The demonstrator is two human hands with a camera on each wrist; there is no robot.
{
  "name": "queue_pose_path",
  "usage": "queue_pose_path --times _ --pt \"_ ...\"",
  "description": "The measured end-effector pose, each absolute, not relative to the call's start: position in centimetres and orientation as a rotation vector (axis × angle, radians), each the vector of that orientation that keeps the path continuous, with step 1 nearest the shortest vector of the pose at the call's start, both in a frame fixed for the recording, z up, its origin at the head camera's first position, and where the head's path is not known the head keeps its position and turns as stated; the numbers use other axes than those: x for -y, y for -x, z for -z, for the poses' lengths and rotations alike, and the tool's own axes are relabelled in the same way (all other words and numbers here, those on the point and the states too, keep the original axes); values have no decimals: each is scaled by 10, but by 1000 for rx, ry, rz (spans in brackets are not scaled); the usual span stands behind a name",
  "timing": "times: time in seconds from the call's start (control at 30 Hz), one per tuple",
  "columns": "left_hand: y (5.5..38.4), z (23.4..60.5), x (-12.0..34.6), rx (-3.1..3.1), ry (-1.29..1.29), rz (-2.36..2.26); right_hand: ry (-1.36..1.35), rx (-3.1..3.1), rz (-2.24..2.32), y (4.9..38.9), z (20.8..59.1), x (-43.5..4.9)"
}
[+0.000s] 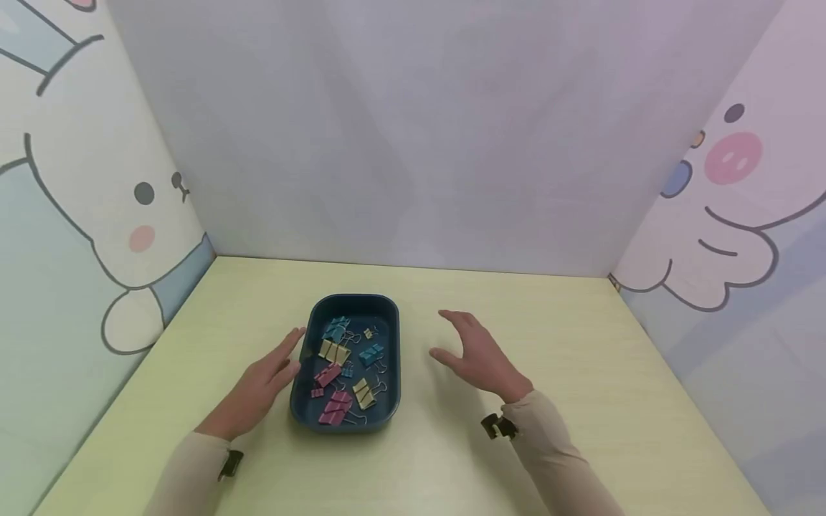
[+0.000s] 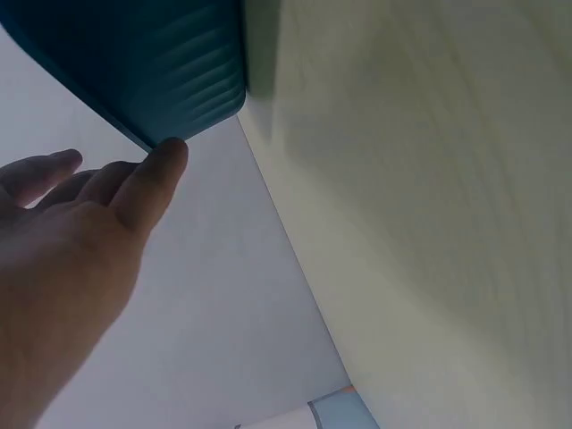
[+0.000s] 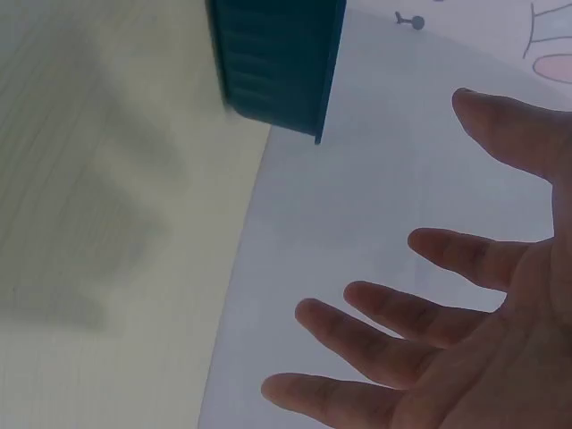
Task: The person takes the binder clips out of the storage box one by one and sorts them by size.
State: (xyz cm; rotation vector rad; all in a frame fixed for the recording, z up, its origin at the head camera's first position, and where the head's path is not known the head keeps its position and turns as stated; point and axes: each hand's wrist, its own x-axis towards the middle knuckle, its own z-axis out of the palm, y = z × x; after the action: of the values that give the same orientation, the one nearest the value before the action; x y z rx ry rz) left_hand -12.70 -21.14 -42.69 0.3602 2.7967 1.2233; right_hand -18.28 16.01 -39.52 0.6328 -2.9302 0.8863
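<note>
A dark teal plastic tray (image 1: 396,373) sits left of the table's middle, holding several binder clips in mixed sizes. Among them are a large pink binder clip (image 1: 336,407), a yellow binder clip (image 1: 333,352) and a blue binder clip (image 1: 371,354). My left hand (image 1: 254,390) is at the tray's left side with fingers extended; in the left wrist view a fingertip overlaps the rim, and I cannot tell whether it touches. Apart from the tray, to its right, my right hand (image 1: 480,358) hovers with fingers spread and holds nothing, as the right wrist view confirms.
The pale yellow table (image 1: 568,344) extends on both sides of the tray. A plain light wall (image 1: 413,143) stands behind it, and side panels with cartoon animals (image 1: 122,215) close in the left and right. Each sleeve carries a dark strap piece (image 1: 499,426) at the wrist.
</note>
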Motion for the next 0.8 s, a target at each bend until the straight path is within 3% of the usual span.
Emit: queue_pose_path --times 0.37,0.8 --pt "126 432 210 -2729 -331 -1285 -712 2981 -1038 181 389 -137" --pt "124 441 208 -2736 -326 -1272 -1029 2925 -1137 202 378 -102"
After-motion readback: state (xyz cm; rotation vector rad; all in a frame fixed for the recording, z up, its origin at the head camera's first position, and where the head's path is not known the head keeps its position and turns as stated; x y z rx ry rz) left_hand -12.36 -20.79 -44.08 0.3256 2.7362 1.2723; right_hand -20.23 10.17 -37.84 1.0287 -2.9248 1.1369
